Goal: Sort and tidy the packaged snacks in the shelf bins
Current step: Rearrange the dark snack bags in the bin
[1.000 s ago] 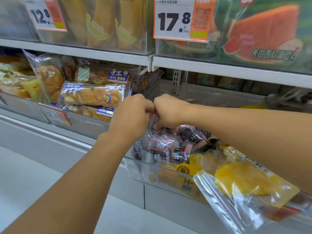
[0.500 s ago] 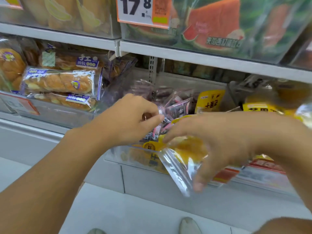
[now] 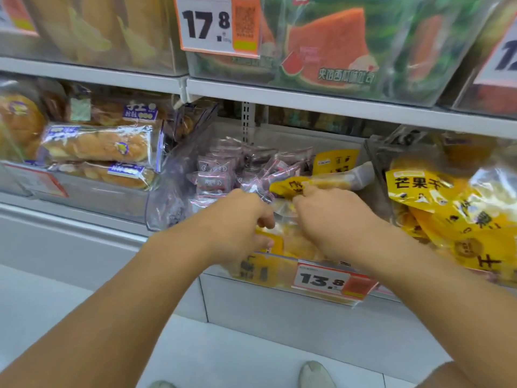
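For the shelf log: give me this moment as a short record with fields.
setting: shop shelf with clear bins
left hand: fingers curled on a yellow packet at the middle bin's front
right hand: pinches a yellow mango packet
middle bin: small dark-pink packets at the back, yellow ones in front
price tag: 13.8
left bin: wrapped bread
right bin: more yellow mango bags

— What colours fill the clear plastic middle bin (image 3: 179,191)?
— Small pink-and-dark wrapped snack packets (image 3: 215,175), and a yellow mango pouch with black characters (image 3: 291,186).
— And the tags?
— White price label with black digits, red-orange edged (image 3: 324,280). Overhead, green packs printed with red watermelon slices (image 3: 330,49).
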A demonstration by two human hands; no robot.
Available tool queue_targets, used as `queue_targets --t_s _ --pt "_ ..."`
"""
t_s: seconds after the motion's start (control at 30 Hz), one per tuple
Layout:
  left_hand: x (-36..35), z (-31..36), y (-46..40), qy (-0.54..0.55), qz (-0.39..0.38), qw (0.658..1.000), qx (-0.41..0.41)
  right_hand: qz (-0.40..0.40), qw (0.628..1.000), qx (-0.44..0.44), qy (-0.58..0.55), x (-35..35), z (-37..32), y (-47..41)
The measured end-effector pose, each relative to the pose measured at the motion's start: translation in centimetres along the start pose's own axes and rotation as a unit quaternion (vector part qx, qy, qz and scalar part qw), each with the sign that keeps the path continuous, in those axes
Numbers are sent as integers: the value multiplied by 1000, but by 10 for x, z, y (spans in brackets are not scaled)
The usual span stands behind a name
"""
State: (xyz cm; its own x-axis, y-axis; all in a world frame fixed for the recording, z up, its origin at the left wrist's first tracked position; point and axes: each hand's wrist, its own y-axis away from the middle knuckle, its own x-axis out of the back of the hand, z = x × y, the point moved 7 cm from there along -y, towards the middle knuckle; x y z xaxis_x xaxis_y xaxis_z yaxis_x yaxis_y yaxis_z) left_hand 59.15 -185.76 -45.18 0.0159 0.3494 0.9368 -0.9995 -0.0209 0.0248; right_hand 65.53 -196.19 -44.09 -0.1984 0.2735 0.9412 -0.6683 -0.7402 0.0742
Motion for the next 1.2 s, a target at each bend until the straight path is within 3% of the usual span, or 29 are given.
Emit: queue_targets --t_s 0.07,0.13,0.2,0.27,0.3,0.37,0.53,0.63,0.87,1.0,1.13,1.2 --pt "18 -9 8 44 24 999 -8 -48 997 -8 -57 8 5 14" --pt "48 -29 19 33 101 994 -9 -80 992 -4 -95 26 -1 33" --pt "71 -56 32 -20 171 985 15 -5 994 48 -97 61 -30 40" --pt "78 -79 41 -68 181 980 44 134 974 110 -144 96 -59 24" --pt "76 -88 43 -82 166 981 63 153 967 128 -161 102 -69 7" --pt "72 -100 46 -96 125 983 97 110 970 132 -169 90 -80 -46" --pt "53 -112 36 -155 29 979 128 -85 968 137 -191 45 -86 -127" --pt "38 -116 31 -131 -10 985 112 -87 968 129 -195 31 -81 -145" --pt "46 -117 34 -130 18 985 109 -132 964 158 -169 19 -94 -144" --pt "49 -112 31 -131 7 982 133 -51 960 175 -212 27 -94 -143" --pt "58 -103 29 -148 52 978 140 137 951 107 -255 55 -72 -138" --pt "63 -101 32 -143 70 978 134 182 950 105 -231 59 -78 -131"
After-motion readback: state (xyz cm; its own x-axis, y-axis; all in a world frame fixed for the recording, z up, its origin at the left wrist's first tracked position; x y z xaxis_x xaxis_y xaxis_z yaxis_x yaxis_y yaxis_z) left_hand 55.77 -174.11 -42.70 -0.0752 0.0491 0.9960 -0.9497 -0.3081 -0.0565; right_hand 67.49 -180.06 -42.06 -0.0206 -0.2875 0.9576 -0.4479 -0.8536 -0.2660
